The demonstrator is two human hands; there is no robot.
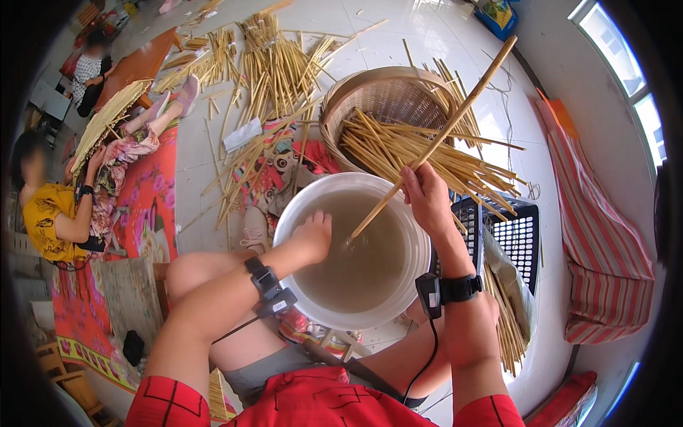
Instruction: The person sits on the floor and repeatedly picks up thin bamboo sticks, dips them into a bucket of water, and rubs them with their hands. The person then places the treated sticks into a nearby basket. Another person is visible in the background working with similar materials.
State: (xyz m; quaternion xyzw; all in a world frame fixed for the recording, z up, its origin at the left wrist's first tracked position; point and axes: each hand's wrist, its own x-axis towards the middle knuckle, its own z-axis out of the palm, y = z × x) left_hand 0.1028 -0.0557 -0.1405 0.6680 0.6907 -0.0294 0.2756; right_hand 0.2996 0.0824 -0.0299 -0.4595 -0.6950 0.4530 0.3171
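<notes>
A long yellow straw-like stalk (462, 107) slants across the view, its lower end at the murky water in a white bucket (420, 285) between my knees. My right hand (423, 188) pinches it over the bucket's right rim. Inside the bucket, my left hand (311, 236) is lowered to the water, apart from the stalk; its fingers are partly hidden. A large bunch of similar stalks (405, 153) sticks out of a woven basket (334, 114) just beyond the bucket.
Loose stalks (277, 78) cover the far tiles. Right of the bucket are a black plastic crate (523, 235) and more stalks (505, 320). Striped cloth (597, 249) hangs by the right wall. At left, a person in yellow (53, 220) handles a woven piece (107, 121).
</notes>
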